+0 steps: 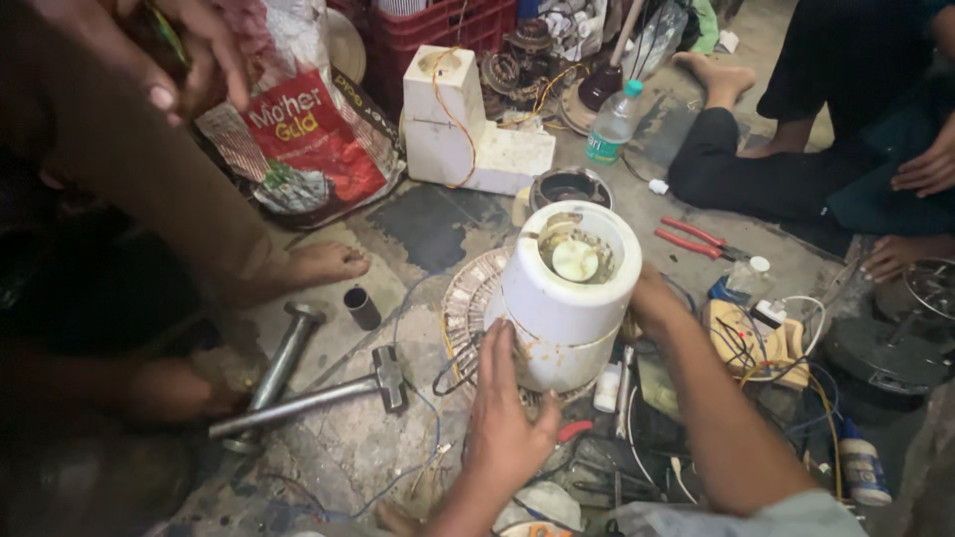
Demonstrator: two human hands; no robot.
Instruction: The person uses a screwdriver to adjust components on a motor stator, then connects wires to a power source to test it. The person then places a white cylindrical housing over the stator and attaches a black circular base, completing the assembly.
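Both hands clasped the white mixer housing (567,298): the left hand (504,423) pressed flat against its near side, fingers spread upward, and the right hand (647,303) wrapped round its far side, mostly hidden behind it. The housing stood upright between them, over a ring-shaped motor winding (466,308) on the floor. Directly below the left hand's grip, loose wires (450,370) trailed; they looked likely to snag if the body were lifted or turned. Left of the grip lay a steel hammer (383,381), and beyond the right hand red-handled pliers (696,240), where a slipping housing might have landed.
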